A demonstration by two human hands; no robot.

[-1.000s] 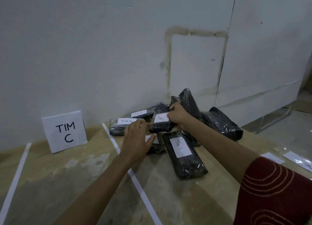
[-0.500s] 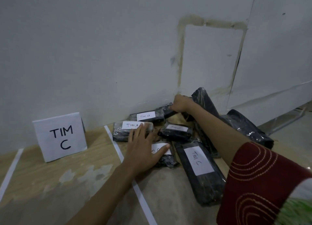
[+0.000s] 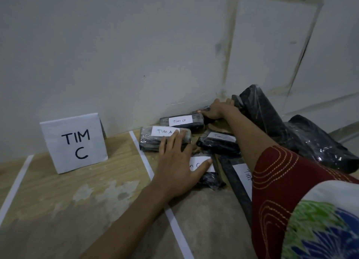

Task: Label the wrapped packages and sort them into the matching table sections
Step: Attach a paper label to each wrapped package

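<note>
Head view: left hand [image 3: 175,167] lies flat with fingers spread, palm down across the pile, fingertips on the "TIM A" package [image 3: 155,140] and thumb on the label of a smaller "C" package [image 3: 206,173]. Right hand [image 3: 217,111] reaches to the wall, fingers curled at the end of the "TIM B" package [image 3: 181,121]; whether it grips cannot be told. All packages lie right of the white tape line [image 3: 141,157]; the "TIM C" sign [image 3: 74,143] stands left of it.

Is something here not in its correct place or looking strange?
Yes. Packages labelled Tim A, Tim B and Tim C lie jumbled in one heap right of the white tape line, while the section with the TIM C sign holds none.
</note>
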